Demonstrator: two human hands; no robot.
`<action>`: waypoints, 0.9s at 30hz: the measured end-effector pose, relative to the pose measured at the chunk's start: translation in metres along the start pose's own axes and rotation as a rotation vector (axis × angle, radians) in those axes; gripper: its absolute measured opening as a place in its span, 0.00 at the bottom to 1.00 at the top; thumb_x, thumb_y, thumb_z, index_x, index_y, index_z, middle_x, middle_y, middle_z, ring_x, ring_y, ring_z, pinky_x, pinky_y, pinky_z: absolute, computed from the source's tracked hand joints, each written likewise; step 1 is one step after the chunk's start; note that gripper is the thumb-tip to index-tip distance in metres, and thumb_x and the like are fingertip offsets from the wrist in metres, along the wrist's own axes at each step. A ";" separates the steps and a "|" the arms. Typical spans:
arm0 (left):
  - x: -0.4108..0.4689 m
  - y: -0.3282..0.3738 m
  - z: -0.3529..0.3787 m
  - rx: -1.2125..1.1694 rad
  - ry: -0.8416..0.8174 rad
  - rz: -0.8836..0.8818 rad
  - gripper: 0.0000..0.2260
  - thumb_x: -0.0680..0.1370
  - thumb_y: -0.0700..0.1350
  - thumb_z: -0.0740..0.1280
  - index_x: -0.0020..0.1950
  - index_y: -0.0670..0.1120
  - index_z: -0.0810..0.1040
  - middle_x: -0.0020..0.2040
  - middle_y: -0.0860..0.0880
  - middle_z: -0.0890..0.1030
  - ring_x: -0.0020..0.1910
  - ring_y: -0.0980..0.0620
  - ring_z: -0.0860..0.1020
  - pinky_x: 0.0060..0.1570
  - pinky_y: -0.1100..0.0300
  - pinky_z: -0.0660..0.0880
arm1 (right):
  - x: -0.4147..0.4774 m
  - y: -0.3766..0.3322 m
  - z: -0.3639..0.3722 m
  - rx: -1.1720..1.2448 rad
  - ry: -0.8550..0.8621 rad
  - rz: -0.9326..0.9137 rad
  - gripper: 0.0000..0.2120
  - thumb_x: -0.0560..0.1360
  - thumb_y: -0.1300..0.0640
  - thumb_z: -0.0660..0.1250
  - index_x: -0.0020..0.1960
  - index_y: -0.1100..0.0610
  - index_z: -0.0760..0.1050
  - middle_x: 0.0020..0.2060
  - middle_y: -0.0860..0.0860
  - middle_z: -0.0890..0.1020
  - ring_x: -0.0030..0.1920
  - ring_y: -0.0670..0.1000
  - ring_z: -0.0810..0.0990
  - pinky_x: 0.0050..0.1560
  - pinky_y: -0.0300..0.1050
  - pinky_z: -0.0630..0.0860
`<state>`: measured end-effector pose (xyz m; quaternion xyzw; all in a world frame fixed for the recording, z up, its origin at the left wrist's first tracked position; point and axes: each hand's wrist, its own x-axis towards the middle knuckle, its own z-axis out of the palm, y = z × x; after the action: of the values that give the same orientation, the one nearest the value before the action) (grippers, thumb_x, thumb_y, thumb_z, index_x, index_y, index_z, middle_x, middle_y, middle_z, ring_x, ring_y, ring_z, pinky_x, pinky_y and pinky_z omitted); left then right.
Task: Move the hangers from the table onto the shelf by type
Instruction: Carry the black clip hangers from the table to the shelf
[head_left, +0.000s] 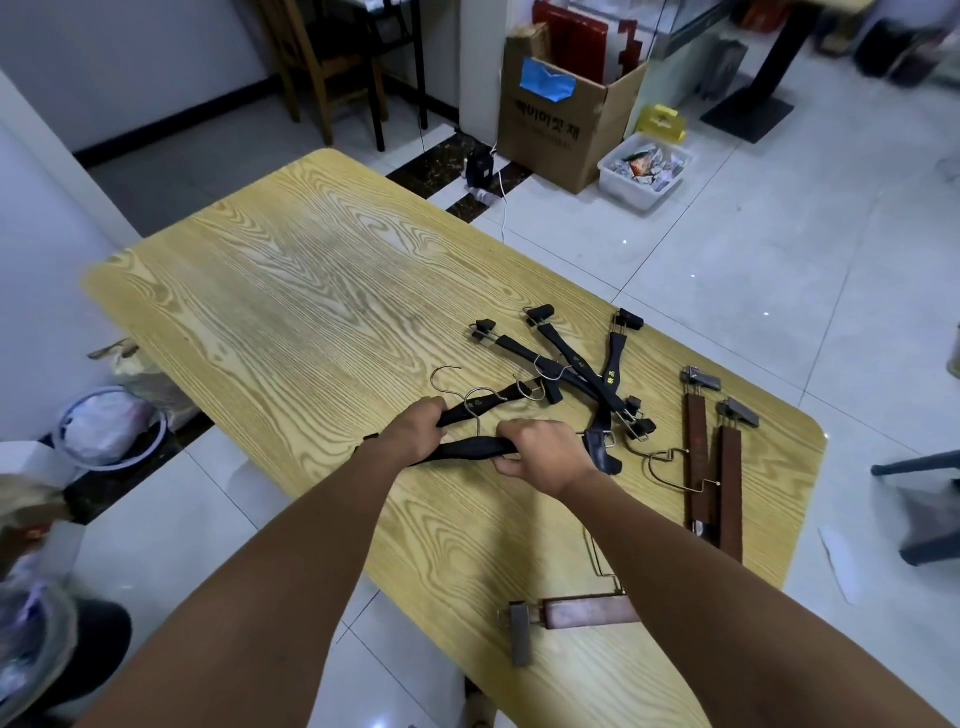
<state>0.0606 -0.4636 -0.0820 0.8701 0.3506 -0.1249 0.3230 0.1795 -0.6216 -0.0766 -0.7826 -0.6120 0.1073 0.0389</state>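
gathering step: left hand (415, 423), right hand (540, 451) fingers curled round black hangers (470, 448), seemingly two, on tabletop (311, 291). next: lift together, find shelf.

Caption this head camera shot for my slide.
Left hand and right hand grip black hangers at a wooden table; brown hangers lie to the right.

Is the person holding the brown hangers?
No, the left hand and the right hand grip black hangers, while the brown hangers lie on the table.
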 end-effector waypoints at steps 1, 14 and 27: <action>-0.003 0.000 -0.002 0.000 -0.001 -0.006 0.10 0.80 0.38 0.61 0.60 0.37 0.71 0.59 0.38 0.74 0.59 0.41 0.73 0.58 0.53 0.69 | 0.000 -0.002 -0.002 -0.009 0.003 -0.004 0.13 0.77 0.47 0.61 0.51 0.56 0.72 0.44 0.52 0.80 0.44 0.55 0.78 0.44 0.48 0.74; -0.031 -0.001 -0.019 0.005 0.029 -0.015 0.10 0.79 0.38 0.63 0.60 0.37 0.73 0.58 0.39 0.76 0.58 0.42 0.75 0.54 0.55 0.69 | -0.013 -0.023 -0.018 -0.032 0.043 -0.044 0.13 0.78 0.46 0.61 0.52 0.56 0.73 0.46 0.51 0.81 0.46 0.54 0.79 0.44 0.48 0.75; -0.050 0.015 -0.045 0.092 0.026 -0.010 0.11 0.78 0.36 0.62 0.59 0.39 0.75 0.55 0.40 0.76 0.56 0.42 0.75 0.51 0.55 0.70 | -0.021 -0.032 -0.030 -0.030 0.143 -0.060 0.13 0.78 0.45 0.61 0.51 0.55 0.72 0.45 0.51 0.80 0.45 0.54 0.79 0.38 0.45 0.69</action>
<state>0.0342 -0.4692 -0.0188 0.8838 0.3530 -0.1315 0.2775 0.1509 -0.6319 -0.0382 -0.7702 -0.6323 0.0406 0.0739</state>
